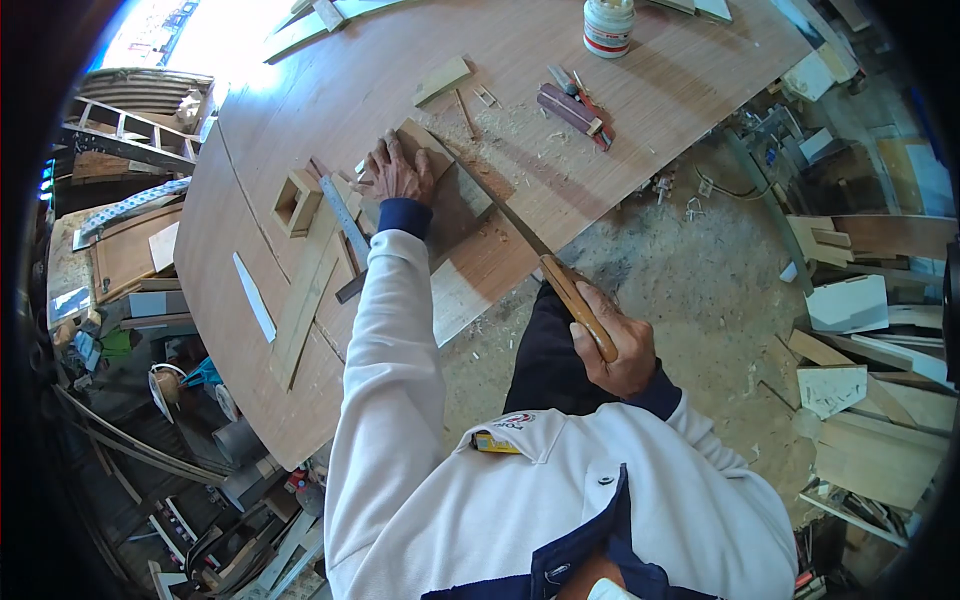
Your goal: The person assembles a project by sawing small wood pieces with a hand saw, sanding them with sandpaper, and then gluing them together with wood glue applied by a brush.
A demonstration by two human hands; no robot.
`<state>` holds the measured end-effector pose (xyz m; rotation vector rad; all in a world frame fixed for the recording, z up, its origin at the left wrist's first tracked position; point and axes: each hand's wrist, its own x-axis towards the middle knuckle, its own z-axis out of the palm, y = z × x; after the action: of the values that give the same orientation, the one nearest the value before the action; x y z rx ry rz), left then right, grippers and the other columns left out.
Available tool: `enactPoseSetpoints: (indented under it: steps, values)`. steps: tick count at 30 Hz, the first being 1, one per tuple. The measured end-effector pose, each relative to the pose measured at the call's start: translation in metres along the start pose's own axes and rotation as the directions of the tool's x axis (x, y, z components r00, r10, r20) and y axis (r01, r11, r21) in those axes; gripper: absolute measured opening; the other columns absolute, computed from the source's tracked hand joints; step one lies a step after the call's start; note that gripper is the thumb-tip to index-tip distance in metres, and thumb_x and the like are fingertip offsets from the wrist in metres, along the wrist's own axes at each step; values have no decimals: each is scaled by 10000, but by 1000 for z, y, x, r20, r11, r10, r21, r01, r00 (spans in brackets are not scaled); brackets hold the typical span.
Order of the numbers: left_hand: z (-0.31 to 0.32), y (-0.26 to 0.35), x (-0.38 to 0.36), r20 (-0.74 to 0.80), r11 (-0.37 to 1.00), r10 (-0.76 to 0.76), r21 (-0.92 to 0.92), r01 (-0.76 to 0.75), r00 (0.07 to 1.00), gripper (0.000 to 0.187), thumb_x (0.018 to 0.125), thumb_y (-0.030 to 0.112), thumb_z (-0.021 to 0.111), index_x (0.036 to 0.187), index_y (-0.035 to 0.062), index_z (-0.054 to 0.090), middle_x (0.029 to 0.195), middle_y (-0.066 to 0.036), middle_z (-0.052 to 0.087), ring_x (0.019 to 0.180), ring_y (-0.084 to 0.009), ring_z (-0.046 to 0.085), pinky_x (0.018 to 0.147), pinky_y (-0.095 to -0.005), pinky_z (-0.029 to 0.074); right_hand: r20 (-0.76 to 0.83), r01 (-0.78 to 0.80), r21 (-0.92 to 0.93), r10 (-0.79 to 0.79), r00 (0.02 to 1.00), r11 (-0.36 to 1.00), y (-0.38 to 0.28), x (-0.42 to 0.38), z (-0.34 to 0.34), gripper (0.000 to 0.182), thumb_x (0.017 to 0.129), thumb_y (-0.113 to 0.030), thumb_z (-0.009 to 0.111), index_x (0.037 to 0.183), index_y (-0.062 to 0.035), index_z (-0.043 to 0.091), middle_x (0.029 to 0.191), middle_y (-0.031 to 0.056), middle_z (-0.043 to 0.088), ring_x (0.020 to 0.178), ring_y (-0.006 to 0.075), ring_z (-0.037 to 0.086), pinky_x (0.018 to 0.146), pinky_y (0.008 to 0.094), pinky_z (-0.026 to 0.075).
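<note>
Left hand [398, 172] lies flat, fingers spread, pinning a wood block [452, 190] on the bench [650, 80]. Right hand [615, 345] has its fingers clamped on the handsaw [520, 228] handle, blade across the block. Risk: blade runs just beside the holding fingers; a jump or block slip could cut them.
</note>
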<state>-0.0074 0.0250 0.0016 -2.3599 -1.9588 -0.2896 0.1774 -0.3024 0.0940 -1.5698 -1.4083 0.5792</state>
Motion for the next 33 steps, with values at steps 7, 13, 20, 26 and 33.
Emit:
enactPoseSetpoints:
  steps: [7,13,20,26,33]
  values:
    - [6,10,-2,-7,999,-42,-35,41,999,620,906,486,481,1427,173,352,1475,-80,330,1383,-336,262,1021,-757,79,42,-93,15,92,995,996,-8,2,-4,464,852,-136,638,1232,106,524,1020,274,656,812,378,692,683,383,572]
    - [17,7,-3,-63,996,-7,-85,2,998,592,914,469,468,1408,153,389,1461,-108,365,1373,-339,287,1021,-750,66,15,-116,59,115,993,992,-11,7,-5,458,849,-134,642,1220,112,531,1042,272,654,823,381,691,676,378,567]
    - [11,13,-4,10,994,-8,-109,9,1000,548,902,419,492,1360,126,423,1436,-109,375,1348,-329,309,1013,-758,104,-116,1,154,18,993,988,-14,2,-19,436,852,-103,605,1225,112,539,999,252,672,730,339,700,630,349,544]
    - [12,13,-2,-18,991,-6,-132,4,1000,578,921,433,454,1391,100,407,1443,-146,374,1364,-348,287,1027,-731,93,-79,-153,186,170,982,971,-21,3,-31,433,858,-94,565,1239,111,536,1003,244,678,754,270,699,667,325,540]
    - [25,9,-2,9,991,48,-124,-46,999,570,936,427,427,1390,82,407,1444,-148,370,1375,-373,260,1015,-769,40,-23,-170,168,176,984,971,-17,-6,-30,415,869,-94,553,1234,102,543,1040,264,664,847,302,701,723,337,542]
